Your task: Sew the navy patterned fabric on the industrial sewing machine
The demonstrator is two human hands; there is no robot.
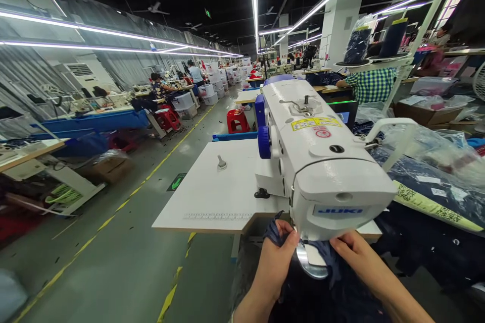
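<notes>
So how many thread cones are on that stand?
2: a plastic-wrapped cone on the left and a dark blue cone beside it on the right; another could be hidden behind.

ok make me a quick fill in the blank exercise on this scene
1. The brand name on the front of the sewing machine is ____.
2. The hand pinching dark fabric nearer the white tabletop is the person's ____ one.
3. The stool just beyond that tabletop is coloured ____.
4. The two thread cones stand toward the ____ side of the picture.

Missing words: JUKI; left; red; right
</notes>
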